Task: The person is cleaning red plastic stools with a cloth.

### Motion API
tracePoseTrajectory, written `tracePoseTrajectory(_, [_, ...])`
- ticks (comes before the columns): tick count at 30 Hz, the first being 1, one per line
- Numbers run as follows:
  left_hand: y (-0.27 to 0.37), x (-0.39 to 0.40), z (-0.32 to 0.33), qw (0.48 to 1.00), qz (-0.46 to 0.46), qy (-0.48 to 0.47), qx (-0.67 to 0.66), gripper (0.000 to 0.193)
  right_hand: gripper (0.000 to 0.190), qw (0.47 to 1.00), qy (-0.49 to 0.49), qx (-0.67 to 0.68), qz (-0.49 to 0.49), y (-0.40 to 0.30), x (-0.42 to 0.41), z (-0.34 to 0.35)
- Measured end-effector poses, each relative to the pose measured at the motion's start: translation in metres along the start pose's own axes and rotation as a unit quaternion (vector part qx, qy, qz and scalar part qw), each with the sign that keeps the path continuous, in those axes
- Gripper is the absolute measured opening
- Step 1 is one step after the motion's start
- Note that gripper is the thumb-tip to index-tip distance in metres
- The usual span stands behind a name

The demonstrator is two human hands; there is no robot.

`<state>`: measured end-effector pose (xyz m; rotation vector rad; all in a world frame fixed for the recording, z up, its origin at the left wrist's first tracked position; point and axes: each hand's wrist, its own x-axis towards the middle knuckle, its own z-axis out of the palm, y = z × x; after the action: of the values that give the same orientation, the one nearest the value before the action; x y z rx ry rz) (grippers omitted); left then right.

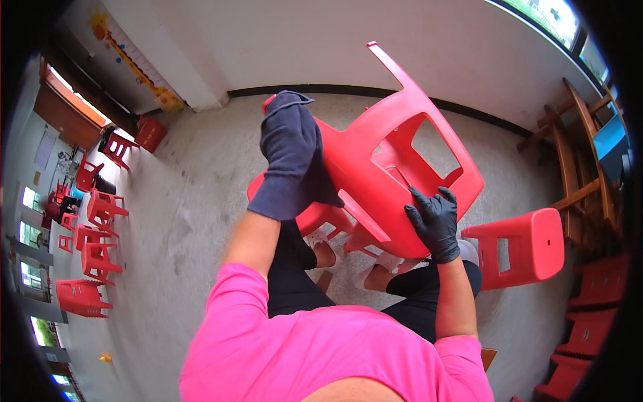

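Note:
A red plastic chair [366,135] lies tipped over in front of me, with a leg pointing up toward the wall. My left hand [296,151] is covered by a dark blue cloth [289,135], which is pressed around one leg of the chair; the fingers under it are hidden. My right hand [434,223], in a black glove, rests on the chair's edge beside an opening, its fingers spread over the red plastic. Parts of another red stool [326,216] show beneath the chair, near my feet.
A red plastic stool [522,248] stands at my right. Wooden frames [577,166] lean by the right wall, above red stacked seats [593,326]. Red chairs [103,206] and stacked stools [80,297] line the far left, where a person [52,208] is partly visible.

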<state>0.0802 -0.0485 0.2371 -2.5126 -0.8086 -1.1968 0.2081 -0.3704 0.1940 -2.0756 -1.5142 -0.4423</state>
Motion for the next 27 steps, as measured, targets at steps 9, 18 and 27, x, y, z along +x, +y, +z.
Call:
tracePoseTrajectory(9, [0.129, -0.030, -0.064, 0.979, 0.012, -0.190, -0.072, 0.035, 0.032, 1.000, -0.008, 0.016, 0.012, 0.001, 0.000, -0.001])
tracePoseTrajectory(18, [0.186, -0.067, -0.058, 0.907, 0.085, -0.300, -0.284, 0.027, 0.031, 0.999, 0.021, 0.021, 0.024, 0.006, -0.006, 0.004])
tracePoseTrajectory(27, [0.092, -0.012, -0.048, 0.976, 0.075, -0.104, -0.178, 0.023, 0.032, 0.999, 0.006, 0.041, 0.032, 0.000, -0.002, 0.000])
